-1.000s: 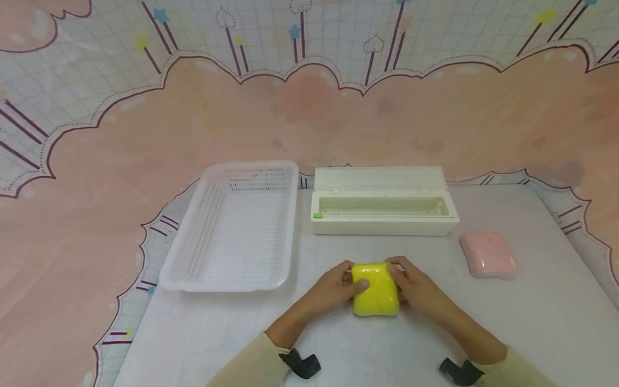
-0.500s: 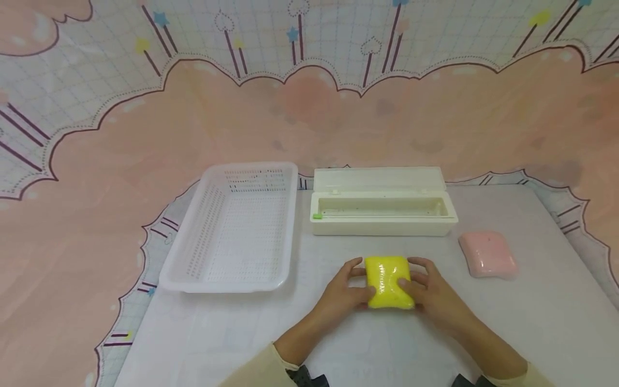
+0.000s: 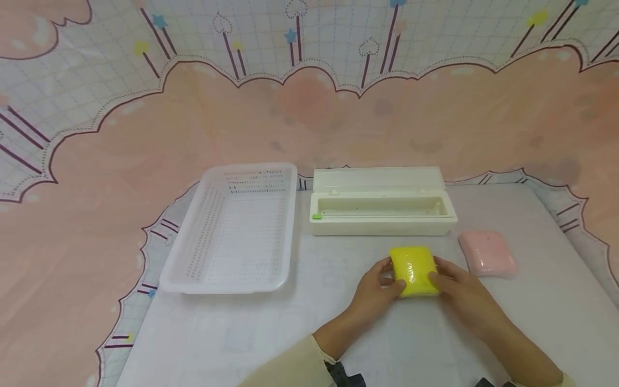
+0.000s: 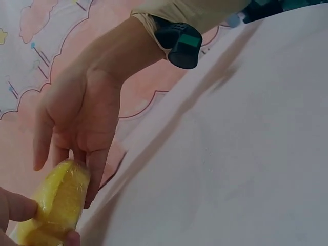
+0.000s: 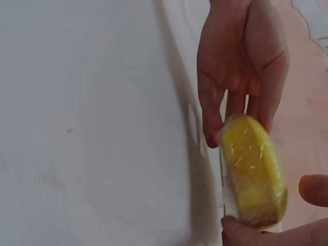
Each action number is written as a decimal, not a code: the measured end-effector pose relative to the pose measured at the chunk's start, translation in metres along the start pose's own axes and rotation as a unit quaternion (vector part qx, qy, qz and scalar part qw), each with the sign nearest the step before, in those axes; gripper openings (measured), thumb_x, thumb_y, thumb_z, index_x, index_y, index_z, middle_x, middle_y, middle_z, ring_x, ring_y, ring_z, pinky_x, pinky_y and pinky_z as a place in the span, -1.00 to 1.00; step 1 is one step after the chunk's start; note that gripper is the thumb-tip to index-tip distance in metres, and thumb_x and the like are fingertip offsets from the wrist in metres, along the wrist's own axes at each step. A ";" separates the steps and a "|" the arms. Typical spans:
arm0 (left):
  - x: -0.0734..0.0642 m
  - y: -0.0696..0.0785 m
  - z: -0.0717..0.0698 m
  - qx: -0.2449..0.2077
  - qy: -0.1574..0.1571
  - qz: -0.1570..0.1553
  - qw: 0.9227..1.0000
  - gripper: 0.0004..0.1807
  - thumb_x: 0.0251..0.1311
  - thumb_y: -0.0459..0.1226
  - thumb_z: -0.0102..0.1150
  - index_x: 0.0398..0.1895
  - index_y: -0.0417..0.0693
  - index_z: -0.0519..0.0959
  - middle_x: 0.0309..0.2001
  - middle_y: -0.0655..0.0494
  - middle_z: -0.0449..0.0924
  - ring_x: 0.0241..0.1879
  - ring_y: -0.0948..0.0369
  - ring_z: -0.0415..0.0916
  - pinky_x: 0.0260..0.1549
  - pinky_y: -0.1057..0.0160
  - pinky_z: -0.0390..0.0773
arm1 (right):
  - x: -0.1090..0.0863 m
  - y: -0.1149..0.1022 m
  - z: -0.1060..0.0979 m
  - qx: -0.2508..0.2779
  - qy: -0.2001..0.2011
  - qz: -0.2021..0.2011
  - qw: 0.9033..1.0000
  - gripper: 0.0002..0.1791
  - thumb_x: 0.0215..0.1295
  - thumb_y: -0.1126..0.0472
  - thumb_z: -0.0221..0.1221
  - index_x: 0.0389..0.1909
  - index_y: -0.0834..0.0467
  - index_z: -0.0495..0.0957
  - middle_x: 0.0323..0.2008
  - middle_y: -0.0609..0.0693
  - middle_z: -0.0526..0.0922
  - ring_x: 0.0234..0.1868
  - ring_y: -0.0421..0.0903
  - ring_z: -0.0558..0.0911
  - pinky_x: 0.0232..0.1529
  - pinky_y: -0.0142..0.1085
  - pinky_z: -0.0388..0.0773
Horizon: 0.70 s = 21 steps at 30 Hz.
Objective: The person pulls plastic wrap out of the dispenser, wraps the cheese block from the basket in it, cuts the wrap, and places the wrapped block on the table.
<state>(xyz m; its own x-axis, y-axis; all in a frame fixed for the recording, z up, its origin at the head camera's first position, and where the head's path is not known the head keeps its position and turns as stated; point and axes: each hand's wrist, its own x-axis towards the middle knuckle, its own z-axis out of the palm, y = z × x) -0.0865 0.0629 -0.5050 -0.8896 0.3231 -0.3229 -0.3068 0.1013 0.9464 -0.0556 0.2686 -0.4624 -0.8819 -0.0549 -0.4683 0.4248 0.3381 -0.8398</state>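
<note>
My left hand [image 3: 374, 293] and my right hand [image 3: 466, 298] hold a yellow, pillow-shaped packet [image 3: 411, 271] in glossy clear film from its two sides, above the white table. On the packet's near left edge lies the left thumb. The right thumb overlaps its right side in the head view, but stands apart from it in the right wrist view. Fingers of both hands reach behind and under the packet, partly hidden. Both wrist views show the clear wrapping creased over the yellow packet [image 4: 54, 202]. Just right of the right hand, a similar pink packet [image 3: 487, 252] lies on the table.
A white perforated basket [image 3: 176, 277] stands at the left of the table. Behind the hands is a long cream box [image 3: 384, 227], lid raised, with a small green slider [image 3: 317, 216] at its front left. A patterned cloth [image 3: 271, 123] covers the background.
Both hands have moved right and slightly away from the body with the yellow packet, toward the pink one. Basket, box and pink packet stay in place.
</note>
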 end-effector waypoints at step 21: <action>0.038 0.008 0.058 0.161 0.075 0.103 0.979 -0.63 0.25 -0.27 0.32 0.12 0.09 0.57 -0.12 0.30 0.46 -0.29 0.48 0.39 -0.27 0.48 0.49 | 0.008 0.004 -0.031 -0.023 0.058 -0.012 0.998 -0.20 0.64 -0.12 -0.18 0.62 0.28 -0.16 0.64 0.27 -0.19 0.55 0.28 0.14 0.12 -0.40 0.59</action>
<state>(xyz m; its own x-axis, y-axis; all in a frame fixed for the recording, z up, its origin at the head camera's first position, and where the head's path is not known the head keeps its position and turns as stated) -0.1030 0.1310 -0.5092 -0.9685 0.2282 -0.0992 -0.0141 0.3478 0.9374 -0.0673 0.2984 -0.4611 -0.9104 0.0453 -0.4112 0.3962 0.3815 -0.8352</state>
